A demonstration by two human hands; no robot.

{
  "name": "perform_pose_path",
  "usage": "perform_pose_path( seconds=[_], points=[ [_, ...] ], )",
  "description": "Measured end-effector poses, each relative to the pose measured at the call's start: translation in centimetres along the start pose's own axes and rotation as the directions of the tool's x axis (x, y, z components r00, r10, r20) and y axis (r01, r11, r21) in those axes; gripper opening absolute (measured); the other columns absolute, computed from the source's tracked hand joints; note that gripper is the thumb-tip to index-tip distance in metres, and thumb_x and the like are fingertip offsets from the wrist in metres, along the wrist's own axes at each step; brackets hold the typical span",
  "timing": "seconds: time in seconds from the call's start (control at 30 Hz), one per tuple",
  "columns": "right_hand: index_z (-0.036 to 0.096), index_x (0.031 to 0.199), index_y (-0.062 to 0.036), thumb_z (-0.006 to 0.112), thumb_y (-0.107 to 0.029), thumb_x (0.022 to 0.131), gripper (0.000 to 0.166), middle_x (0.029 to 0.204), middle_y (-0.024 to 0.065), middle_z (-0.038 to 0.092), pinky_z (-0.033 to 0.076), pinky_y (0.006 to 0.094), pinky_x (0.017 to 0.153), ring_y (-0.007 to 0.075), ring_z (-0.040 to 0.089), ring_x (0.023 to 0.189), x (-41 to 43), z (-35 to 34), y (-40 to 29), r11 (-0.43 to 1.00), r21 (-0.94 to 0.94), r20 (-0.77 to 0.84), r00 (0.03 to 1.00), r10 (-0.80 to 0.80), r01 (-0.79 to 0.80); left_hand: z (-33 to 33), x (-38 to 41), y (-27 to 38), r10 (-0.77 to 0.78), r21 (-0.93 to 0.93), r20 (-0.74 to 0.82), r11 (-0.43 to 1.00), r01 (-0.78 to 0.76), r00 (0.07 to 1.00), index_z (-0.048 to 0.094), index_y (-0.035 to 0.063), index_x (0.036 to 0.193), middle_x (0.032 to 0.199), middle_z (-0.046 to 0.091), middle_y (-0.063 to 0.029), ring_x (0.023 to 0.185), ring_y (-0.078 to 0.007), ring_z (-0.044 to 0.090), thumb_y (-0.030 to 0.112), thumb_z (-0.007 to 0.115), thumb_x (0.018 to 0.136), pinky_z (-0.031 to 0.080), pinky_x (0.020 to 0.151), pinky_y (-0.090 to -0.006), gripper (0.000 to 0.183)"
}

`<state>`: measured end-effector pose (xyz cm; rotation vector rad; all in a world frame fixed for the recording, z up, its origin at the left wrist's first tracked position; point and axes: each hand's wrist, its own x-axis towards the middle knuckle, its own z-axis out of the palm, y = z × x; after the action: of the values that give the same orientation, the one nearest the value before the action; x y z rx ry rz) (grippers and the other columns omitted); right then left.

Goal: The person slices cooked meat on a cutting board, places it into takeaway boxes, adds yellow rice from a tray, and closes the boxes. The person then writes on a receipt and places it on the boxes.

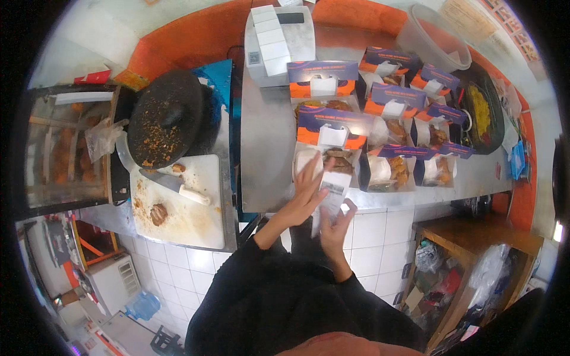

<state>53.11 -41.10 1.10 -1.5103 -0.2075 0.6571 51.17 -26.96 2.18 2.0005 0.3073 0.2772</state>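
A long strip of printed paper [335, 189] bearing writing is between my two hands, at the counter's front edge. My left hand [307, 189] lies along the strip's upper left side, its fingers extended. My right hand [335, 229] holds the strip's lower part between thumb and fingers. Just beyond the hands stands an open cardboard food box [331, 127] with a paper-wrapped item [308, 163] and browned meat pieces [338, 161]. Several similar filled boxes stand behind it and to its right, among them an orange and purple box [394, 102].
A cutting board [178, 227] at left bears a kitchen knife [176, 186] and a meat piece [158, 214]. A dark round lid [160, 120] with crumbs lies behind. A label printer [300, 44], a clear plastic tub [438, 38] and a wooden shelf unit [481, 231] are around the counter.
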Motion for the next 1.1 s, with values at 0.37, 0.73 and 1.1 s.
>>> perform_pose_path(
  seconds=[0.37, 0.73, 1.1],
  points=[
    [0.03, 0.13, -0.0067, 0.058, -0.009, 0.089, 0.049, 0.097, 0.0279, 0.063, 0.05, 0.0383, 0.074, 0.0347, 0.065, 0.093, -1.0, -5.0, 5.2, 0.924, -0.377, -0.077, 0.996, 0.043, -0.069, 2.2, 2.3, -4.2, 0.177, 0.429, -0.081, 0.894, -0.126, 0.981, 0.067, 0.0184, 0.079, 0.127, 0.049, 0.0019, 0.126, -0.0279, 0.035, 0.028, 0.069, 0.075, 0.022, 0.102, -0.0514, 0.011],
    [0.048, 0.123, 0.0, 0.063, -0.032, 0.087, 0.05, 0.107, 0.0183, 0.06, 0.041, 0.0407, 0.089, 0.0326, 0.055, 0.102, 1.3, -3.7, 8.7, 0.289, -0.946, -0.076, 0.77, -0.633, 0.144, -2.6, -7.7, -3.5, 0.172, 0.371, -0.193, 0.924, -0.09, 0.966, 0.06, 0.0182, 0.112, 0.14, 0.038, -0.0104, 0.128, -0.0346, 0.033, 0.038, 0.065, 0.081, 0.026, 0.101, -0.0547, 0.037],
    [0.046, 0.127, -0.0012, 0.062, -0.002, 0.079, 0.051, 0.125, 0.0195, 0.051, 0.037, 0.0428, 0.097, 0.033, 0.047, 0.117, -10.5, 33.5, 6.5, 0.408, -0.555, 0.412, 0.666, -0.622, 0.725, -27.4, -45.2, -5.7, -0.142, -0.113, -0.626, 0.989, 0.091, 0.766, 0.061, 0.005, 0.091, 0.115, 0.055, -0.0087, 0.109, -0.0283, 0.051, 0.013, 0.065, 0.084, 0.039, 0.095, -0.0369, 0.011]
  ],
)
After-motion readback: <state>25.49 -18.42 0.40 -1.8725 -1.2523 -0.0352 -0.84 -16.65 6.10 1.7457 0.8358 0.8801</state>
